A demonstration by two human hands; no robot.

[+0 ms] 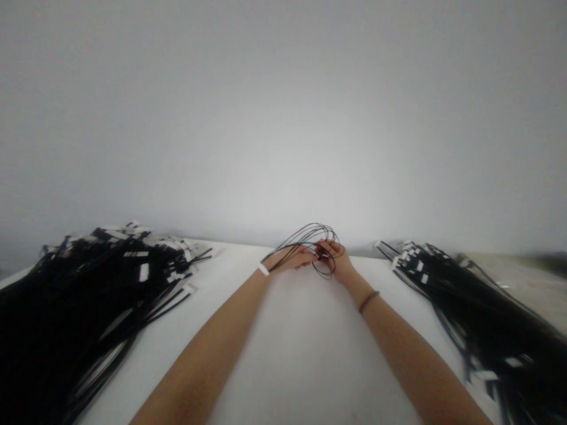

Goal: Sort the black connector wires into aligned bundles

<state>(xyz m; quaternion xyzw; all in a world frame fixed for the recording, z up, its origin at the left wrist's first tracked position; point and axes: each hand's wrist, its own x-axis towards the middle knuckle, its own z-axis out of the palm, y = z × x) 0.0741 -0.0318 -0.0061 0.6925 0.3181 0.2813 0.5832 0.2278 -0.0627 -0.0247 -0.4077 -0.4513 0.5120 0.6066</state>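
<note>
- Bare left forearm (212, 342) and right forearm (407, 348) come nearest, reaching across a smooth white tabletop (305, 366) towards its far edge, a brown band (369, 301) round the right wrist.
- Between and over the hands, near that edge, is a loose coil of thin black cable (310, 243), its loops fanning up against the plain grey wall (283, 118).
- From where I stand, the right hand (335, 257) has its fingertips drawn together, pinching the coil at its right end.
- Loops lie across the back of the left hand (290, 258); its fingers bend towards the right ones, though whether they grip I cannot tell. By that wrist shows a small white tag (264, 270).
- To the left spreads a big heap of black cables with white ends (88, 295); well apart on the right lies a narrower bundle of similar black cables (469, 301), partly blurred.
- I judge the step in hand to be handling the loops at their meeting point; the next move calls for a firm pinch there, so that none springs loose.
</note>
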